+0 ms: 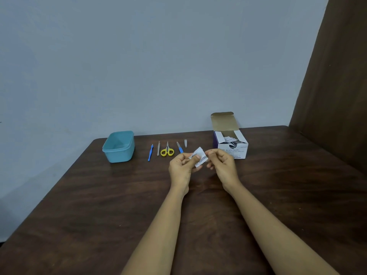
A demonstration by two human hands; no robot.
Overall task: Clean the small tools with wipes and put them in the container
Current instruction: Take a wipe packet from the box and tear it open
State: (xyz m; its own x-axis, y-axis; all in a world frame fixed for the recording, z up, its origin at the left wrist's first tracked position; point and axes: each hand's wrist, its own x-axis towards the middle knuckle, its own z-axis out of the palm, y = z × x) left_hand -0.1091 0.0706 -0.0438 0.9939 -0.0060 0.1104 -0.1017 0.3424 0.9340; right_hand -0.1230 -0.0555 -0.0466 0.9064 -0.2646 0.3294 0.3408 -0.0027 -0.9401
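Both hands hold a small white wipe packet (201, 158) above the table's middle: my left hand (182, 169) pinches its left edge, my right hand (222, 165) its right edge. Behind them, several small tools lie in a row: a blue-handled pick (150, 153), a grey file (158, 148), yellow-handled scissors (167, 150), a blue-handled file (180, 147) and a small nail clipper (185, 143). A light blue open container (118, 146) stands left of the row.
An open box of alcohol swabs (231, 144), lid flap up, stands at the back right of the dark wooden table (99, 205). A grey wall runs behind the table. A brown panel (333, 86) rises at the right.
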